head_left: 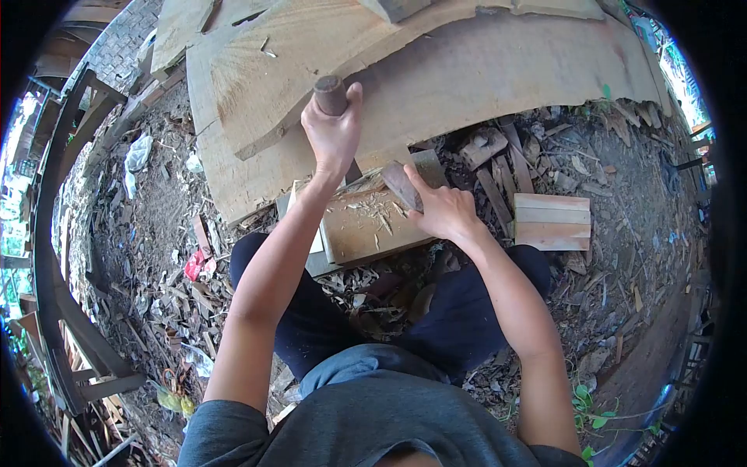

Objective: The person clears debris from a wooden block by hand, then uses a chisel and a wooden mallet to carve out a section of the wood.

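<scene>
Both arms [268, 288] reach forward, left hand [333, 134] clamped round a handle [331, 95], right hand [449, 212] gripping a block [401, 185].

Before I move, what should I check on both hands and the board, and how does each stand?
1. Left hand wrapped around the handle: ok.
2. Right hand has its fingers on the block: ok.
3. Hands apart from each other: ok.
4. Board free of chips: not ok, they lie scattered on top.
5. Handle's lower end touching the board: cannot tell, arm in the way.
6. Board steady: cannot tell.
</scene>
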A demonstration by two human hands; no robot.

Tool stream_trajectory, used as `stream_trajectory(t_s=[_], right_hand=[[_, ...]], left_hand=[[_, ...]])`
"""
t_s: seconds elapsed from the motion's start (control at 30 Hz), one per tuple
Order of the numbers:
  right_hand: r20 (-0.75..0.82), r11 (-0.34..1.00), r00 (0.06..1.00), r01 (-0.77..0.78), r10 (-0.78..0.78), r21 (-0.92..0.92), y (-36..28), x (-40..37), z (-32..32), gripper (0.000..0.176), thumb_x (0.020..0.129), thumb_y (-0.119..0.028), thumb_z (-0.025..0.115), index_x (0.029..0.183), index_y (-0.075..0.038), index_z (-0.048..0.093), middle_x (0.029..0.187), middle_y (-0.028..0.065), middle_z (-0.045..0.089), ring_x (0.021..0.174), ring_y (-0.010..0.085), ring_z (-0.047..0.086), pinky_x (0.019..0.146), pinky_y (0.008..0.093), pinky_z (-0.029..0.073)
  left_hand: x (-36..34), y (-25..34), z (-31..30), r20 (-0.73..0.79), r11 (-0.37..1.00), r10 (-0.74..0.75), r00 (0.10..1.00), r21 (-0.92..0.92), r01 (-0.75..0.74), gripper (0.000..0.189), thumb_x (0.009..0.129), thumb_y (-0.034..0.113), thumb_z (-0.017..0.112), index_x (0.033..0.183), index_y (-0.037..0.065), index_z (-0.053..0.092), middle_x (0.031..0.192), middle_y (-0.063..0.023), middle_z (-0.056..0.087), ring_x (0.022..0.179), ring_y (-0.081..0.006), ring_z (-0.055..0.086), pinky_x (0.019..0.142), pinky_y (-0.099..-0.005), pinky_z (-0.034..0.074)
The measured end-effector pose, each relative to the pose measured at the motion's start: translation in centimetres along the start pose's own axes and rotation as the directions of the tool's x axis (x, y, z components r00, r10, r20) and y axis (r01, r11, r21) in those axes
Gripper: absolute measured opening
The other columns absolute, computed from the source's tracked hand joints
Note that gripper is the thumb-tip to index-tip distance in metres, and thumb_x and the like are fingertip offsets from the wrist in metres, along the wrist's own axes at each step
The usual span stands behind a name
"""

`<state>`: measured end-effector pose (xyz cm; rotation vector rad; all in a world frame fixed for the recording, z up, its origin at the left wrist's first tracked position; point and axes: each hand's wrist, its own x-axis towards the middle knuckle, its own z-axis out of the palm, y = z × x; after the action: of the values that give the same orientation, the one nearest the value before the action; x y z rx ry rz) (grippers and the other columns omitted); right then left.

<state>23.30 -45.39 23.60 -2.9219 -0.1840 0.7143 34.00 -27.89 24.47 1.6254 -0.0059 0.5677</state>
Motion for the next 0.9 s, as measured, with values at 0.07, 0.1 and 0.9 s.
stream_trajectory(t_s=[0.07,0.1,0.9], right_hand=[[-0.001,1.0,1.0,-0.004,0.004,-0.004,0.0,-0.1,-0.1,0.086,0.084,-0.04,0.061,0.153,-0.028,0.011,0.094,0.0216,0.069,0.09,0.038,0.067,0.084,0.0466,0.051],[-0.001,1.0,1.0,-0.002,0.002,0.006,0.1,0.0,-0.1,0.085,0.084,-0.041,0.061,0.153,-0.028,0.012,0.095,0.0224,0.069,0.091,0.0386,0.067,0.086,0.0469,0.05],[-0.692,0.861,0.632,0.508,-0.348,0.031,-7.9,-4.4,-15.0,0.073,0.086,-0.038,0.06,0.149,-0.019,0.028,0.067,0.0105,0.066,0.058,0.0297,0.065,0.063,0.0388,0.055]], left_hand=[[0.0,-0.3,0.2,-0.009,0.991,0.13,0.991,0.036,-0.129,0.029,0.085,0.019,0.071,0.068,0.007,0.052,0.052,0.0016,0.051,0.043,-0.0062,0.048,0.04,-0.0246,0.037],[0.0,-0.4,0.3,-0.015,0.99,0.137,0.99,0.033,-0.137,0.029,0.085,0.019,0.071,0.068,0.007,0.052,0.052,0.0016,0.051,0.043,-0.0062,0.048,0.04,-0.0246,0.037],[-2.0,0.3,-0.7,0.045,0.98,0.105,0.993,-0.173,-0.096,0.016,0.077,0.005,0.069,0.091,-0.002,0.062,0.078,-0.0106,0.067,0.073,-0.0125,0.062,0.069,-0.0287,0.05]])
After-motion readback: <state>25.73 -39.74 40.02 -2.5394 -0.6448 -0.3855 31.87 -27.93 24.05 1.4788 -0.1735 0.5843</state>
